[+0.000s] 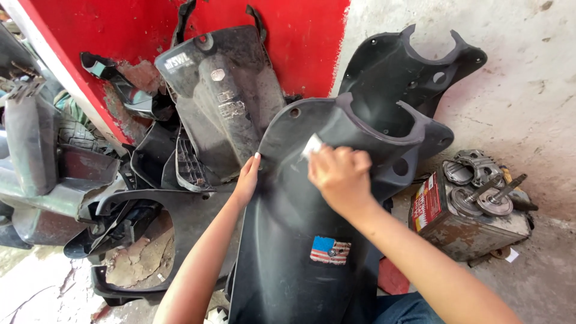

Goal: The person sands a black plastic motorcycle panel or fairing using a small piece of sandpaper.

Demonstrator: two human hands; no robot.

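Cracked concrete floor [540, 282] — black scooter panels [150, 210] piled left, rusty metal box [468, 231] right, beside the wall

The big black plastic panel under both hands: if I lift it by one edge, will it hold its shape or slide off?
The black panel is thin moulded plastic, so probably light and slightly flexible. Its dusty curved surface may slip. The left hand steadies its edge while the right hand presses a white cloth.
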